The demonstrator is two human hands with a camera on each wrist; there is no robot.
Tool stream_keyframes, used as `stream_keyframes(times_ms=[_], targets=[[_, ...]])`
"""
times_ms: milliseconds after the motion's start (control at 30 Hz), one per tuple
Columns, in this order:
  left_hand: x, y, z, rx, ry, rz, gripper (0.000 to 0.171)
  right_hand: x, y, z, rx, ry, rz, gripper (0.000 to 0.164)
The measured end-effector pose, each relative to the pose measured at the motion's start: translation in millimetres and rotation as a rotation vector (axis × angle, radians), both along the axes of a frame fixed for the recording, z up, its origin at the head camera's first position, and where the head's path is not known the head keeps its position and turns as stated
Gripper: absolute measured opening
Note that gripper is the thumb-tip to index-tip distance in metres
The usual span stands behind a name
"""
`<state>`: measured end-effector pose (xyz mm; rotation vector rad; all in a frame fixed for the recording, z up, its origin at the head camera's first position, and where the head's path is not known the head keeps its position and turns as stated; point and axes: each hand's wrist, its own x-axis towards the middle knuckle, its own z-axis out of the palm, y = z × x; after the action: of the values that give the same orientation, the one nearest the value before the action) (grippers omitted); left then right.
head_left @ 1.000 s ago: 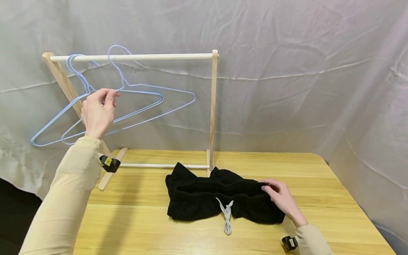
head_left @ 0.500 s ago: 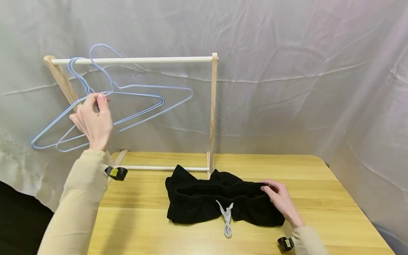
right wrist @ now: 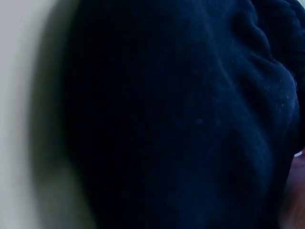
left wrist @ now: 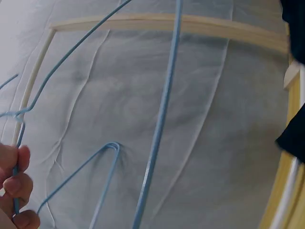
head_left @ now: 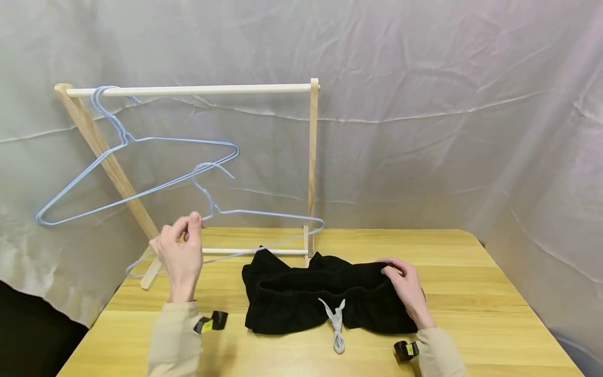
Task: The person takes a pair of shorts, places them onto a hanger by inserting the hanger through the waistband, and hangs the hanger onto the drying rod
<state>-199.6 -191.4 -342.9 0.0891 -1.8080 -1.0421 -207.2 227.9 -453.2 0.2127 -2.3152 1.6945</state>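
Observation:
My left hand [head_left: 180, 256] pinches a light blue wire hanger [head_left: 268, 213] near its neck, in front of the rack and low over the table. The hanger's hook is free of the rail, and in the left wrist view curled fingers [left wrist: 18, 188] wrap the blue wire. Black drawstring shorts [head_left: 292, 309] lie on the table with the waistband gaping toward me and a pale grey tied cord [head_left: 337, 324] at the front. At the right end of that waistband, my right hand [head_left: 407, 288] grips the cloth between thumb and fingers. Dark fabric [right wrist: 181, 114] fills the right wrist view.
A wooden rack with a white top rail [head_left: 198, 90] stands at the back left. Several blue hangers [head_left: 85, 173] hang together at the rail's left end. Behind the wooden table [head_left: 471, 314] is a grey cloth backdrop [head_left: 405, 157].
The left hand has lifted the hanger off the rail and brought it down and to the right, toward the shorts. My right hand stays at the waistband, shifted slightly left.

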Motion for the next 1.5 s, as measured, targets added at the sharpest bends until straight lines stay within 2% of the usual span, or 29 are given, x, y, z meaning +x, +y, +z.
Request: stream_keyframes(times_ms=[167,367,500,733,1067,1400,1500], targets=[[9.0,17,-19.5,-0.02,0.021,-0.061,0.025,-2.0,-1,3.0,-0.001,0.041,0.023,0.019],[14.7,30,-28.7,-0.102,0.028,-0.151,0.023,-2.7,-2,6.5,0.01,0.045,0.039,0.018],[13.7,37,-31.8,-0.116,0.03,-0.195,0.021,-3.9,-3,7.1,-0.005,0.044,0.044,0.019],[5.6,51,-39.4,-0.156,0.038,-0.266,0.018,-3.2,-3,7.3,-0.032,0.045,0.012,0.018],[3.7,64,-38.8,-0.252,0.027,-0.305,0.013,-2.1,-5,13.5,-0.045,0.057,-0.014,0.017],[6.1,75,-40.6,-0.315,-0.052,-0.344,0.011,0.4,-12,20.5,-0.054,0.129,-0.051,0.015],[7.8,77,-40.4,-0.345,-0.1,-0.365,0.009,1.0,-13,21.2,-0.055,0.147,-0.069,0.016]])
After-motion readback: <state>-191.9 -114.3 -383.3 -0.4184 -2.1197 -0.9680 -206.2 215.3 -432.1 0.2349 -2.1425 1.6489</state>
